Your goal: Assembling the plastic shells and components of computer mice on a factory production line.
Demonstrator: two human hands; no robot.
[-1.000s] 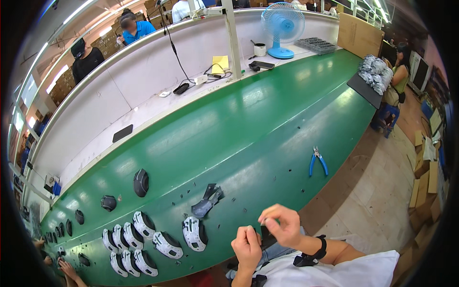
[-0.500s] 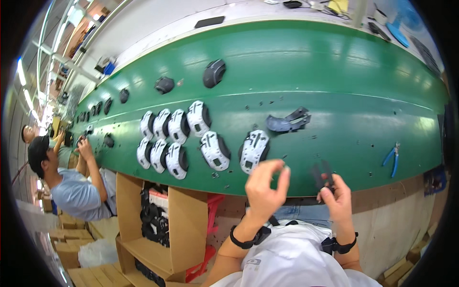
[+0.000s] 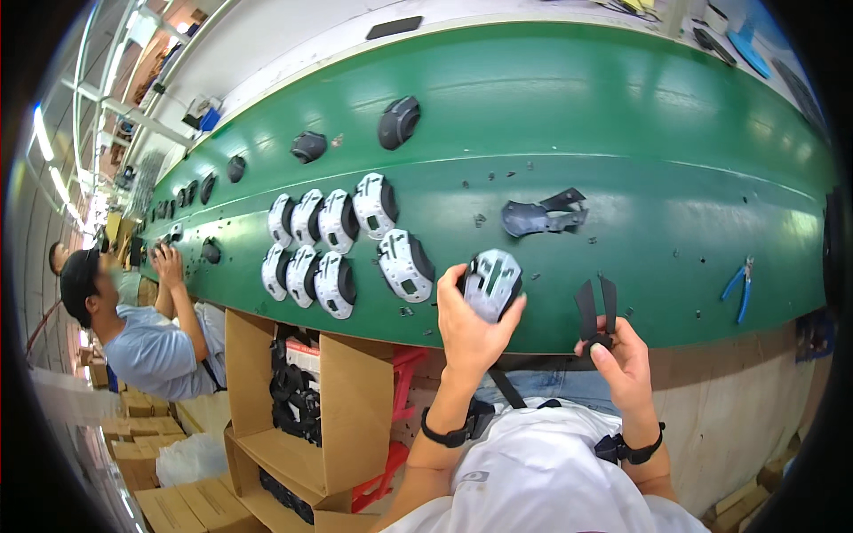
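The grip of the left hand (image 3: pixel 473 329) spans a white-and-black shell (image 3: pixel 489 289), thumb and fingers on opposite sides; between three and four o'clock from it, the right hand (image 3: pixel 627 360) pinches a black forked part (image 3: pixel 586 311) low down. Light, even pressure should steady both pieces. Fingers partly hide the fork's base; whether the shell touches the worktop (image 3: pixel 666 204) is unclear.

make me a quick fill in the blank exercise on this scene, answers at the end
The left hand grips a white-and-____ shell.
The right hand holds a forked piece coloured ____.
The pliers on the table have ____ handles.
Besides the gripped one, ____ white-topped shells sit on the table.

Missing words: black; black; blue; eight.
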